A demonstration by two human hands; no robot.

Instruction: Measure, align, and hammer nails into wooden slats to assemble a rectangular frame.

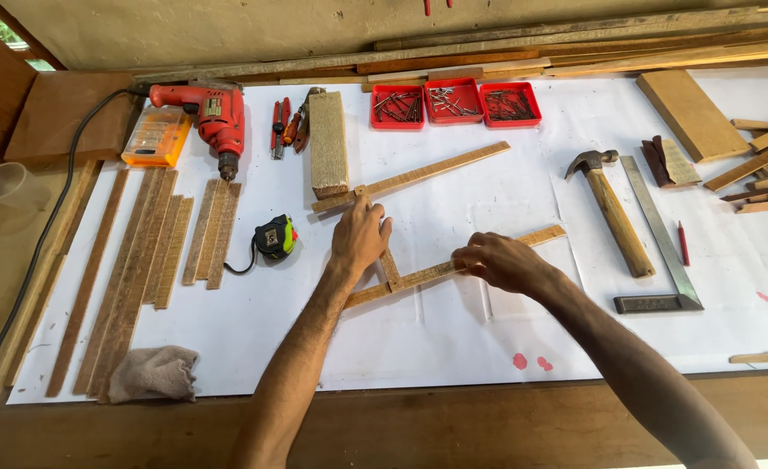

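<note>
Two long thin wooden slats lie roughly parallel on the white-covered bench, the far slat point(418, 175) and the near slat point(488, 255). A short cross slat point(390, 267) joins them. My left hand point(359, 236) presses flat on the cross slat between the two long ones. At the middle of the near slat, my right hand point(498, 260) pinches that slat with its fingers closed on it.
A red drill point(213, 113), orange bit case point(157, 136), pliers point(286, 126) and wood block point(328, 143) lie at the back left. Three red nail trays point(454, 103), hammer point(614, 211), steel square point(659, 239), tape measure point(276, 236), loose slats point(145, 252) and rag point(153, 373) surround the work.
</note>
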